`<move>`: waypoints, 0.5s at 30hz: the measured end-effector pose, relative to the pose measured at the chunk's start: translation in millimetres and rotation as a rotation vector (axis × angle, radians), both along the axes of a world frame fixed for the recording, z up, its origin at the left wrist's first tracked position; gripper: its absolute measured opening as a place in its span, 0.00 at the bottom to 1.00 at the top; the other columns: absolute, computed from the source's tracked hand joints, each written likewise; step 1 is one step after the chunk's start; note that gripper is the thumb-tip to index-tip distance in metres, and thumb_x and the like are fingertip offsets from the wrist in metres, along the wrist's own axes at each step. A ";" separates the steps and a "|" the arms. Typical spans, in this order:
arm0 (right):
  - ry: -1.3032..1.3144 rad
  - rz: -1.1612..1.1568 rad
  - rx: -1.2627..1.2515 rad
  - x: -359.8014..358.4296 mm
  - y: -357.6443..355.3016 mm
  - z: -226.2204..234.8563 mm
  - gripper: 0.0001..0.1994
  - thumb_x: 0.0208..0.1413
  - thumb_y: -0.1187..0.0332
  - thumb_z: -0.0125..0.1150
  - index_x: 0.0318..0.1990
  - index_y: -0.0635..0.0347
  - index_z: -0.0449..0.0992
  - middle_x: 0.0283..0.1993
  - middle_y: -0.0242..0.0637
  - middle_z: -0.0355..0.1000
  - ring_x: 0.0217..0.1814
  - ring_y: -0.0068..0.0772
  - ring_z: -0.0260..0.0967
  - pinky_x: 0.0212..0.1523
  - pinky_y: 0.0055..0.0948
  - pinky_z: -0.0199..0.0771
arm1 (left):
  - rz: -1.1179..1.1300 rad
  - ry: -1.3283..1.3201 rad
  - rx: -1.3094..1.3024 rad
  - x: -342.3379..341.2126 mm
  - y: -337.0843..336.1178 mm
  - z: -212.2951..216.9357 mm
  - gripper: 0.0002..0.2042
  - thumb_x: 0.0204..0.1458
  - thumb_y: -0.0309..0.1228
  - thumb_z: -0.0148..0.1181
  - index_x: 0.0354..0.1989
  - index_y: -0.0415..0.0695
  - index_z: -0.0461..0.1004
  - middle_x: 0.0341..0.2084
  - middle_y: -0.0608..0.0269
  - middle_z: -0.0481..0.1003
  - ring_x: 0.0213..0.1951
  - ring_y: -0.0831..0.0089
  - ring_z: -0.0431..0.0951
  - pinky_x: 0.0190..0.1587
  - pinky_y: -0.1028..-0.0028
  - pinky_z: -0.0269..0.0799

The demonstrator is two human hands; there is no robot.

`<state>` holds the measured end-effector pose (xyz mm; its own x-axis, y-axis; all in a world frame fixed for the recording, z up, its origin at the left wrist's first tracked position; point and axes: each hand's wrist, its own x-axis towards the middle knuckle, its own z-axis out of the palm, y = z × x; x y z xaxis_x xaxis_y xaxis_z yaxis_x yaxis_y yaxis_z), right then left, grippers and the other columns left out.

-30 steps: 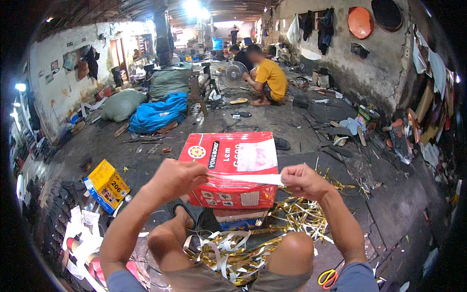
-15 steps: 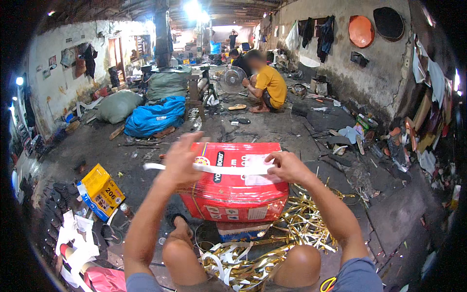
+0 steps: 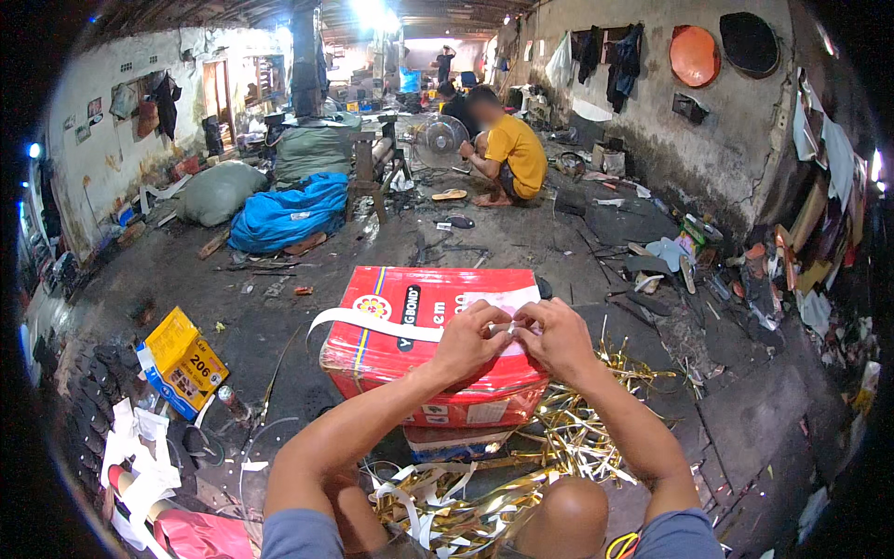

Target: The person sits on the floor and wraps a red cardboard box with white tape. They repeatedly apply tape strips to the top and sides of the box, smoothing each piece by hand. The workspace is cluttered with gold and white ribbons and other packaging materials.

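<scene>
A red cardboard box (image 3: 386,371) stands in front of my knees, with a pale pink sheet (image 3: 507,300) on its top at the right. Across the box top runs a white strip (image 3: 372,321), its free left end curling past the box edge. My left hand (image 3: 472,343) pinches the strip near its right end. Close beside it, my right hand (image 3: 556,340) is closed at the same end, fingertips nearly meeting those of the left. The exact edge between the fingers is hidden.
Gold and white strips (image 3: 587,419) lie heaped around the box's right and near sides. A yellow box (image 3: 183,363) and white scraps (image 3: 140,447) are at left. Farther off are a blue bundle (image 3: 289,214), a fan (image 3: 441,138) and a crouching person in a yellow shirt (image 3: 518,149).
My left hand has moved right along the strip, from the box's left side to beside my right hand. The strip's left end now curls freely.
</scene>
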<state>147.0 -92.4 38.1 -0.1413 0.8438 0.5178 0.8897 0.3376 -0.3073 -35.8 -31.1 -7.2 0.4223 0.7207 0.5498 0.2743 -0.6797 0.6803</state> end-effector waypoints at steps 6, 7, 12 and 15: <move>-0.121 0.043 -0.027 13.7 -3.6 3.6 0.10 0.56 0.59 0.68 0.40 0.51 0.87 0.40 0.38 0.75 0.48 0.43 0.74 0.49 0.42 0.77 | 0.006 0.064 0.078 2.5 -3.2 -1.2 0.08 0.56 0.32 0.67 0.40 0.42 0.84 0.36 0.53 0.79 0.36 0.57 0.82 0.39 0.61 0.76; -0.128 0.061 -0.031 13.9 -4.8 4.9 0.10 0.57 0.60 0.67 0.40 0.51 0.87 0.41 0.38 0.75 0.48 0.43 0.74 0.50 0.42 0.77 | -0.001 0.071 0.086 1.2 -3.8 -2.0 0.08 0.56 0.31 0.67 0.41 0.42 0.84 0.36 0.53 0.79 0.36 0.57 0.82 0.39 0.61 0.76; -0.159 0.152 -0.049 20.8 -6.9 4.5 0.11 0.60 0.60 0.65 0.41 0.54 0.87 0.44 0.39 0.72 0.49 0.44 0.74 0.52 0.42 0.76 | -0.058 0.073 0.169 0.3 -2.1 -6.9 0.09 0.56 0.31 0.67 0.42 0.41 0.84 0.36 0.51 0.79 0.37 0.56 0.81 0.40 0.61 0.76; -0.145 0.190 -0.156 26.0 -4.0 9.0 0.11 0.61 0.60 0.64 0.42 0.55 0.86 0.46 0.40 0.72 0.49 0.45 0.74 0.53 0.43 0.76 | -0.092 0.014 0.048 -0.7 1.7 -7.5 0.09 0.54 0.31 0.69 0.41 0.41 0.85 0.34 0.52 0.79 0.36 0.59 0.81 0.39 0.63 0.76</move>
<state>173.0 -96.3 47.1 -0.3677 0.8630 0.3466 0.8535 0.4612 -0.2428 -36.5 -29.4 -14.8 0.4934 0.6515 0.5762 0.2185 -0.7341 0.6429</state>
